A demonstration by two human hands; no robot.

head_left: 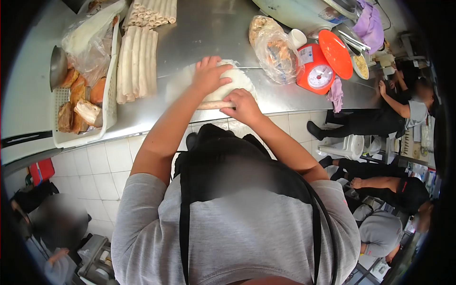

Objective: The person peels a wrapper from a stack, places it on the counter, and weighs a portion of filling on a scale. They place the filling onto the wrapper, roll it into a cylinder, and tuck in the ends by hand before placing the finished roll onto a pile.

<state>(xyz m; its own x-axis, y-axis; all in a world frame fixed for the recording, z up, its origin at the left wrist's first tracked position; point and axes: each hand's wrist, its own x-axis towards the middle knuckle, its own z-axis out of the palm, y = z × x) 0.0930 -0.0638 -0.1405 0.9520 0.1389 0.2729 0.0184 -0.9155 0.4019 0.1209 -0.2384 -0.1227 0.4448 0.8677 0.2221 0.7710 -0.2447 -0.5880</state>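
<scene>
A thin round white wrapper sheet (241, 81) lies flat on the steel counter, with a slim filled roll (213, 105) along its near edge. My left hand (211, 76) rests on the sheet with its fingers spread, holding nothing. At the right end of the roll, my right hand (243, 105) has its fingers closed around it. Finished long pale rolls (137, 64) lie in a row left of my hands, and a second stack of rolls (152, 12) is behind them. To the right sits a clear plastic bag of orange-brown filling (279, 54).
A white basket (113, 90) with browned chunks and a metal bowl (58, 69) stands left. On the right are a red scale (316, 69), white cup (298, 38) and purple cloth (336, 95). Several co-workers are at the right; another person (52, 228) is lower left.
</scene>
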